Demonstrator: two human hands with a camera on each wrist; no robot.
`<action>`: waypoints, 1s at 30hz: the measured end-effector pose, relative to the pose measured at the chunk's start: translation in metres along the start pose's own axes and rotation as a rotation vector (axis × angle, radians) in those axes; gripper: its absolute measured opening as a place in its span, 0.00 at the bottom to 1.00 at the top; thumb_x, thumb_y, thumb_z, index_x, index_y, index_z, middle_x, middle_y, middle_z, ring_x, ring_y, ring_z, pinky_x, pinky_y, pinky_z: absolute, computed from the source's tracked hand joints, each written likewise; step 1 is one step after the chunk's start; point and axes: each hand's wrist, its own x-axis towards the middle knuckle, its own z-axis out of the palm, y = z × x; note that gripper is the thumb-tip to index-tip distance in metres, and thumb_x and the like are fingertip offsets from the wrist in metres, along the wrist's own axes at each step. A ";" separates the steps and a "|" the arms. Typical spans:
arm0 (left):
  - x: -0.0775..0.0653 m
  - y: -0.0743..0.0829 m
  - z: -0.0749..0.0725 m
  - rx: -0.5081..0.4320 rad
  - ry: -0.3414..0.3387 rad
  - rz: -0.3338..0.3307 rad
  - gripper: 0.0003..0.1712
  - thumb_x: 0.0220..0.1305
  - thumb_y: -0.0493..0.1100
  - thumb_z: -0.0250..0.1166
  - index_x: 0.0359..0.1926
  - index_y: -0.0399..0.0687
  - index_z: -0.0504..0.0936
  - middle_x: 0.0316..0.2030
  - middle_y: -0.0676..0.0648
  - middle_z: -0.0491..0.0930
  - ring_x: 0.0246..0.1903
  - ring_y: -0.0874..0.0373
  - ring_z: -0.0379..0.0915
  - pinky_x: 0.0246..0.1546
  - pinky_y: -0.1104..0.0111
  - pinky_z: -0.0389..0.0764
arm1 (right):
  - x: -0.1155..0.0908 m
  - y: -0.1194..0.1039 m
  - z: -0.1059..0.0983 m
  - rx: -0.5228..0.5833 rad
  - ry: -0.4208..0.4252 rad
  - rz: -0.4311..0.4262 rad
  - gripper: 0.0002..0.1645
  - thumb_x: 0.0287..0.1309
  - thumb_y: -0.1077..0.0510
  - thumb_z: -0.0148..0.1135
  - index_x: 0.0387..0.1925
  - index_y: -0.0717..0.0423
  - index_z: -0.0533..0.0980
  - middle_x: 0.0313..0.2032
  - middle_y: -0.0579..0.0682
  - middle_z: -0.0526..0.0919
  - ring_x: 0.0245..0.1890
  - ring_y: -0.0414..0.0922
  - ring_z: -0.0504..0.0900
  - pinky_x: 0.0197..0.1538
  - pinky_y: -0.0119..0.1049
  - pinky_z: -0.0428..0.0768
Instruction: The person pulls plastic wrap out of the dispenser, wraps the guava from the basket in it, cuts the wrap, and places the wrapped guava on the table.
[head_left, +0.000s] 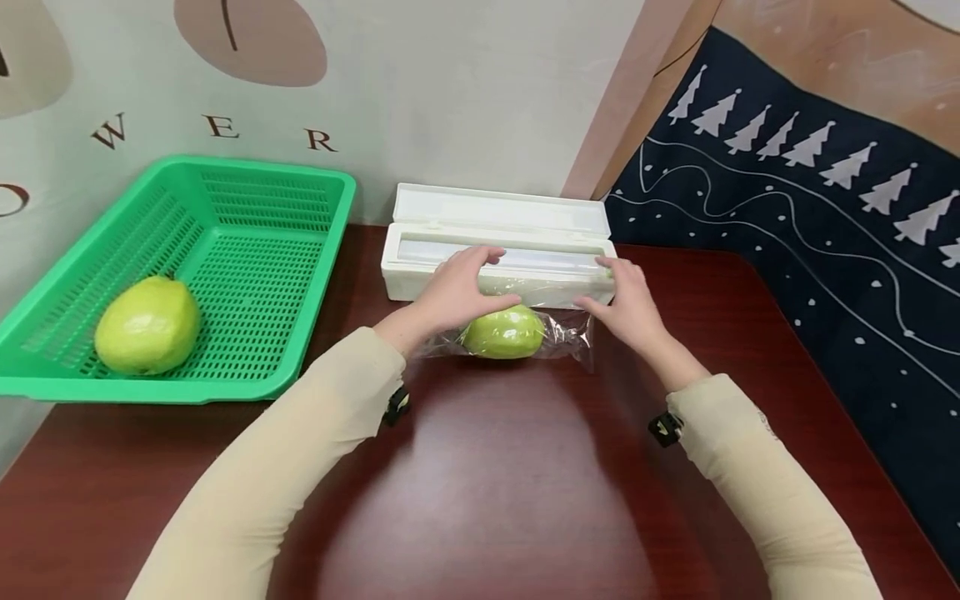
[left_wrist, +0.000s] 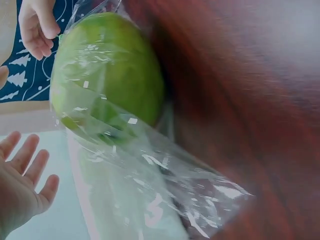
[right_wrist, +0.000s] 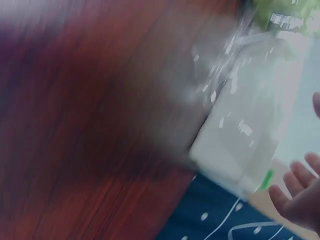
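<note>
A smooth oval green fruit (head_left: 504,333), its exact kind unclear, lies on the table wrapped in clear plastic film (head_left: 573,333). Loose ends of the film spread out on both sides of it. Right behind stands a white cling film box (head_left: 401,283) with its lid (head_left: 502,208) up and a pale roll inside. My left hand (head_left: 453,292) hovers over the box front and the fruit's left side, thumb and fingers spread apart. Near the box's right end is my right hand (head_left: 628,304), also with parted fingers. Neither hand visibly holds anything in the wrist views.
A green slotted basket (head_left: 343,200) stands at the left, holding a yellow-green fruit (head_left: 147,325) with a shiny surface. The dark red table (head_left: 517,500) ends at a printed wall cloth (head_left: 262,150) behind and a navy tree-patterned cloth (head_left: 780,217) on the right.
</note>
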 end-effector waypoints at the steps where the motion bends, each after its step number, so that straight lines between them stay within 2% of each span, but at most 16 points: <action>1: 0.004 0.003 0.000 0.005 -0.007 0.007 0.43 0.53 0.60 0.66 0.66 0.48 0.63 0.62 0.48 0.69 0.62 0.52 0.62 0.66 0.57 0.58 | 0.003 0.004 -0.002 -0.007 0.021 0.007 0.42 0.50 0.55 0.69 0.61 0.70 0.62 0.60 0.67 0.66 0.61 0.60 0.60 0.64 0.52 0.61; 4: 0.015 0.010 0.001 -0.006 -0.037 0.029 0.44 0.52 0.59 0.68 0.66 0.49 0.63 0.61 0.47 0.69 0.62 0.51 0.63 0.66 0.56 0.59 | 0.011 0.019 -0.006 -0.019 0.019 0.048 0.46 0.49 0.56 0.70 0.63 0.71 0.58 0.62 0.67 0.62 0.63 0.61 0.57 0.66 0.53 0.59; 9: 0.032 0.022 0.007 -0.042 -0.093 0.064 0.42 0.52 0.55 0.69 0.65 0.48 0.64 0.61 0.46 0.71 0.62 0.51 0.64 0.64 0.58 0.63 | 0.024 0.044 -0.010 -0.033 -0.139 0.156 0.53 0.52 0.53 0.68 0.69 0.68 0.48 0.69 0.67 0.51 0.69 0.61 0.49 0.70 0.55 0.53; 12: 0.041 0.029 0.013 -0.021 -0.120 0.092 0.40 0.53 0.54 0.68 0.64 0.48 0.65 0.60 0.46 0.72 0.61 0.52 0.66 0.63 0.61 0.65 | 0.029 0.055 -0.011 -0.045 -0.221 0.181 0.56 0.53 0.51 0.66 0.71 0.64 0.42 0.72 0.64 0.45 0.71 0.61 0.45 0.70 0.57 0.50; 17: 0.056 0.039 0.024 0.013 -0.158 0.123 0.37 0.55 0.53 0.67 0.63 0.47 0.66 0.58 0.45 0.73 0.59 0.53 0.68 0.61 0.64 0.67 | 0.034 0.063 -0.012 -0.062 -0.277 0.159 0.58 0.53 0.50 0.66 0.72 0.61 0.39 0.73 0.61 0.40 0.73 0.59 0.42 0.71 0.56 0.47; 24: 0.074 0.045 0.034 0.008 -0.182 0.137 0.35 0.55 0.50 0.67 0.62 0.45 0.66 0.57 0.44 0.74 0.58 0.53 0.69 0.59 0.64 0.69 | 0.036 0.069 -0.012 -0.011 -0.333 0.113 0.61 0.51 0.49 0.67 0.73 0.56 0.37 0.74 0.58 0.40 0.72 0.57 0.44 0.71 0.57 0.49; 30: 0.088 0.045 0.042 -0.019 -0.218 0.117 0.34 0.56 0.49 0.67 0.62 0.45 0.66 0.52 0.43 0.78 0.53 0.53 0.73 0.57 0.65 0.71 | 0.037 0.068 -0.009 -0.089 -0.317 0.101 0.56 0.56 0.49 0.63 0.72 0.60 0.39 0.73 0.60 0.41 0.72 0.57 0.47 0.70 0.54 0.51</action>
